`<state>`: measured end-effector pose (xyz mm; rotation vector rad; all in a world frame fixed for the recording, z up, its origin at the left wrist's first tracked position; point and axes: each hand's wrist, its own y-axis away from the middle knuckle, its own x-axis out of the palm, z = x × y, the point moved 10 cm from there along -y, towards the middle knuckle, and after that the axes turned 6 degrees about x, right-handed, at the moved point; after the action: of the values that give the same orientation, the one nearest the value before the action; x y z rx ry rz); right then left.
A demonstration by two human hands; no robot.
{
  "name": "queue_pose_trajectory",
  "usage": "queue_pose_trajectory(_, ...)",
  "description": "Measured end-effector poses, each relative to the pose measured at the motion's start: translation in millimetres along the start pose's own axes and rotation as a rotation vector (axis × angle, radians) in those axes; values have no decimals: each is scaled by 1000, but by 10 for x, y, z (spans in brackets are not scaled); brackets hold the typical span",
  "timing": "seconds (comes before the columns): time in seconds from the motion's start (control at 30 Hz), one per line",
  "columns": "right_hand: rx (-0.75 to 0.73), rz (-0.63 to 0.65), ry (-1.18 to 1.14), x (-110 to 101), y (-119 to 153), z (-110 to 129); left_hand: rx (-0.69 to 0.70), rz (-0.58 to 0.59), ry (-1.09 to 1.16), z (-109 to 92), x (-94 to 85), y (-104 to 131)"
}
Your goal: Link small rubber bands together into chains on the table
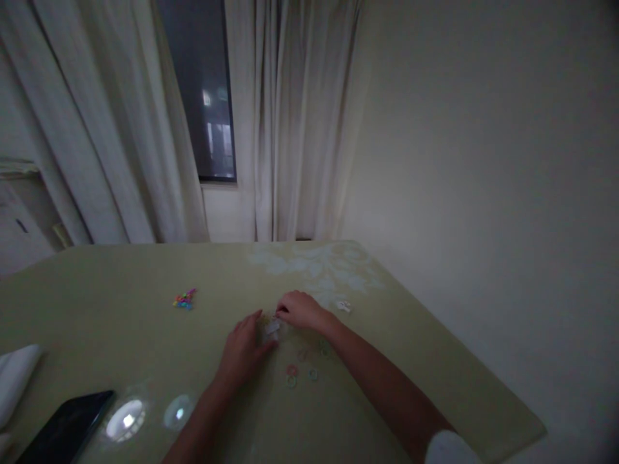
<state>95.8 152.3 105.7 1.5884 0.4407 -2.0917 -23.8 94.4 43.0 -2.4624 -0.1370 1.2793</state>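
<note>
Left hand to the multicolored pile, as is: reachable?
Probably yes: the multicolored pile lies beyond and left of the left hand, and no object shows between them. That hand would likely have to leave the small whitish item beside it.

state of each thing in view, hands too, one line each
Left hand, thumb and fingers apart
Right hand, fingers curled, grip unclear
Clear packet, between the hands; open or sealed unclear
Rings, loosely scattered
Coloured pieces, heaped together
White pieces, clustered
Black device, lying flat, face dark
Window, dark with bright patches
Curtains, parted
</note>
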Motion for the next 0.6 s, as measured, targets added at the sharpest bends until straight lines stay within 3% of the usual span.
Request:
queue_pose_trajectory(0.13, 15, -48, -152, -62, 388, -297, 79, -200, -80, -331, -179, 103)
queue_pose_trajectory(0.17, 21, -55, -168, -39, 498, -375, 104, -190, -88, -455, -154, 122)
queue_pose_trajectory(0.27, 51, -28, -194, 118, 786, -537, 189, 8, -47, -820, 115, 150)
queue_pose_trajectory(0.33, 80, -16, -208, 215, 911, -573, 173, 158, -11, -929, 303, 166)
queue_pose_trajectory(0.43, 134, -6, -208, 317, 988, -558, 97, 294, 24, -910, 439, 179)
queue_pose_trajectory(0.6, 163, 4, -102, 397, 1005, -455, 58, 381, -5, -817, 450, 217)
